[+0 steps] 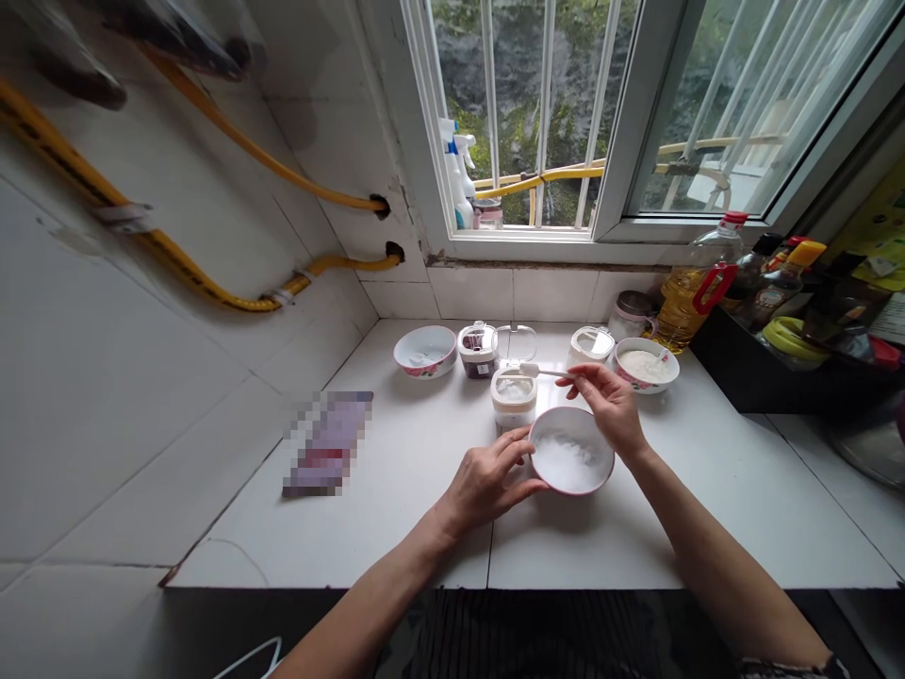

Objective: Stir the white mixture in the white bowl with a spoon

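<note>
My left hand point(491, 474) grips the rim of a white bowl point(572, 479) that has white grains in it, tilted a little toward me. Between the fingers of my right hand point(609, 404) is the handle of a small white spoon point(548, 371). The spoon's head is over an opened seasoning jar point(515, 401) with white contents, just behind the bowl. Its clear lid point(518, 342) stands raised. Beside it is a second seasoning jar point(478, 351) with dark contents. A third jar point(591, 346) is partly hidden behind my right hand.
A floral bowl point(425, 353) stands at the back left, and another bowl point(646, 366) of white powder at the right. An oil bottle point(697, 283) and a black box point(735, 368) of bottles fill the right corner. A blurred purple packet point(329, 443) lies left.
</note>
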Available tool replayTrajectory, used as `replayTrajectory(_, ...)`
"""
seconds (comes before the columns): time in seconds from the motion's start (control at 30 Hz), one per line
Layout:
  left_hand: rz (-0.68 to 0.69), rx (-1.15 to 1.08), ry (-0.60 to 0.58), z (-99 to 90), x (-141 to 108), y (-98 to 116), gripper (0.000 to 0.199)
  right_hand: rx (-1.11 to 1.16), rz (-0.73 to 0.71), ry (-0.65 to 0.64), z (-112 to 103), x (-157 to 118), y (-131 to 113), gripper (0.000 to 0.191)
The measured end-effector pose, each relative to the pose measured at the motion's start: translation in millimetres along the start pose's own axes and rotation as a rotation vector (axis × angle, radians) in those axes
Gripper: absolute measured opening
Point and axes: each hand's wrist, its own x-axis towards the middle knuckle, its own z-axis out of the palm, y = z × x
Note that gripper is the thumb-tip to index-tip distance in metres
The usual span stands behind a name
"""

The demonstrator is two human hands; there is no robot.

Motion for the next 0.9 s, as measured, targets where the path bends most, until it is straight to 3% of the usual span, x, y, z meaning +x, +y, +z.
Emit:
replayTrajectory(0.13, -0.013, 0.005, -0.006, -0.1, 0, 0, 0.036, -0.415, -0.387, -0.149, 4, -6, -1, 0.019)
replayTrajectory(0.23, -0.013, 0.006, -0.007, 0.4, -1, 0, 0.035, -0.518, -0.522, -0.155, 2, -7, -5, 0.021)
replayTrajectory(0.4, -0.009, 0.010, -0.007, 0.4, -1, 0, 0.035, -0.409, -0.352, -0.021, -9, -6, -13, 0.014)
replayTrajectory(0.57, -0.001, 0.024, -0.006, 0.5, -1, -1, 0.034, -0.425, -0.254, -0.160, -15, -4, -14, 0.016)
replayTrajectory(0.77, -0.008, 0.045, -0.014, 1.0, -2, -1, 0.034, -0.475, -0.246, -0.323, -1, -8, -6, 0.017)
replayTrajectory(0.9, -0.011, 0.041, -0.016, 0.5, -2, -1, 0.034, -0.399, -0.113, -0.323, -1, -7, -7, 0.016)
